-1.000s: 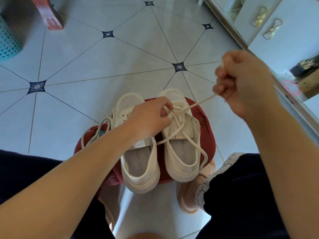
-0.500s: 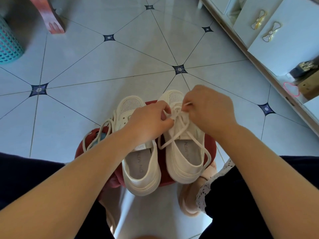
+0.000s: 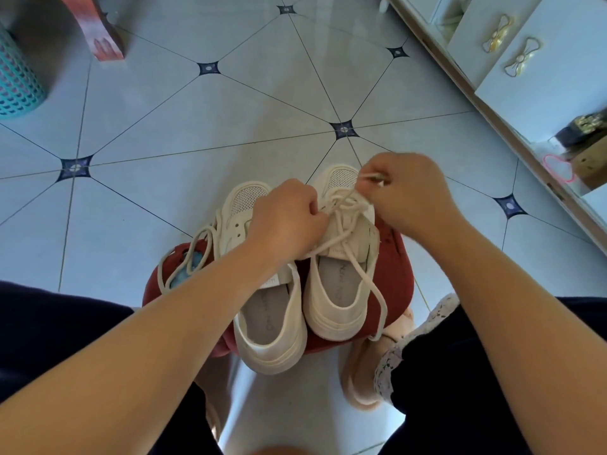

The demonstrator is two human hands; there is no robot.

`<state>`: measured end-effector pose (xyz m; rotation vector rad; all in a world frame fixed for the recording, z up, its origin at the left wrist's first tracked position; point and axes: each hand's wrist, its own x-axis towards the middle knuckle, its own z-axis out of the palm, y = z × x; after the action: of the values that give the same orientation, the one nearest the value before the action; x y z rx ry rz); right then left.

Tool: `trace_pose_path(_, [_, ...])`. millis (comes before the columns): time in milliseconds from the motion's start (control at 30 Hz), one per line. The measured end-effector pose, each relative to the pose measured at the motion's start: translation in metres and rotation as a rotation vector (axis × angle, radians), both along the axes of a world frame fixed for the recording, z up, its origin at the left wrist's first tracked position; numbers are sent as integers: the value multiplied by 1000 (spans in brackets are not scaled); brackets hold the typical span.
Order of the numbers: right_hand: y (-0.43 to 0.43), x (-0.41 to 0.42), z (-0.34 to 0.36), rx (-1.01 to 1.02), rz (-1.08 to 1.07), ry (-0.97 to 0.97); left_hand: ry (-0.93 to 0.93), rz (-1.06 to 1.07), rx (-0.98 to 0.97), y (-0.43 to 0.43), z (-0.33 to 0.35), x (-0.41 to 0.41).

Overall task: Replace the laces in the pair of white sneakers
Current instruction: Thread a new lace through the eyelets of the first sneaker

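Indoors, a person sits over a pair of white sneakers standing side by side, toes pointing away, on a red stool (image 3: 395, 274) between the knees. Both hands work at the front of the right sneaker (image 3: 341, 290).

The right hand (image 3: 407, 192) is closed, thumb and fingers pinching the end of the lace (image 3: 345, 200) just above the toe mesh. The lace is bunched in crossings over the forward eyelets. One strand trails back across the insole, and a long loop hangs over the outer side of the heel.

The left hand (image 3: 289, 218) is curled and grips the right sneaker at the lacing, with its wrist lying across the left sneaker (image 3: 266, 326). Whether its fingers hold the lace or the upper cannot be seen.

The left sneaker stands touching its partner, heel nearer the camera. Its loose lace (image 3: 193, 251) loops off the outer side onto the stool.

Dark clothing covers both legs, and a pink slipper (image 3: 361, 372) shows beside the stool on the right. The pale tiled floor (image 3: 230, 133) carries dark diamond insets. A teal basket (image 3: 16, 83) stands at far left, and a white cabinet (image 3: 558, 60) with gold bow handles (image 3: 496, 37) runs along the right.
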<state>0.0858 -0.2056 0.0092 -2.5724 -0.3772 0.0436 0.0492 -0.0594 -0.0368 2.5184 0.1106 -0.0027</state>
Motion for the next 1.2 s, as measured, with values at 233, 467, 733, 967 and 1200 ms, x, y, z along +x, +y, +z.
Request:
trace_pose_path(233, [-18,7,34,562,-293,61,93,-60,-50,0,2,2])
trace_pose_path(467, [2,1,-8,-55,105,231,52,-77,-137,4,-1,-1])
trace_pose_path(733, [16,-11,-28,-411,154,-182,55,-51,-114,0,1,-3])
trace_pose_path(967, [1,-5,-6,-333,63,-495,87,17,-84,-1,5,0])
trace_pose_path(1200, [2,-3,-12,-72,-17,-259,174,35,-265,5,11,1])
